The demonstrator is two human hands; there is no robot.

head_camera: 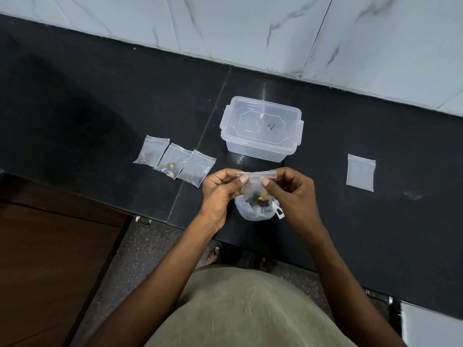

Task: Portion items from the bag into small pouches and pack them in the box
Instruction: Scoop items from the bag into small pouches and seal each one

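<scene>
Sealing step: left hand (220,190) and right hand (292,194) pinch the zip strip of a filled pouch (255,186) held above the source bag (253,211), just before the lidded box (261,128), whose lid must next come off for packing.

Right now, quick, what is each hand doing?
Left hand: pinching the small pouch at its top strip.
Right hand: pinching the same pouch's top strip from the other side.

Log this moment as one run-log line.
step: sealing pouch | hands: left hand, right hand pinch its top | three filled pouches left of box | box: closed
</scene>
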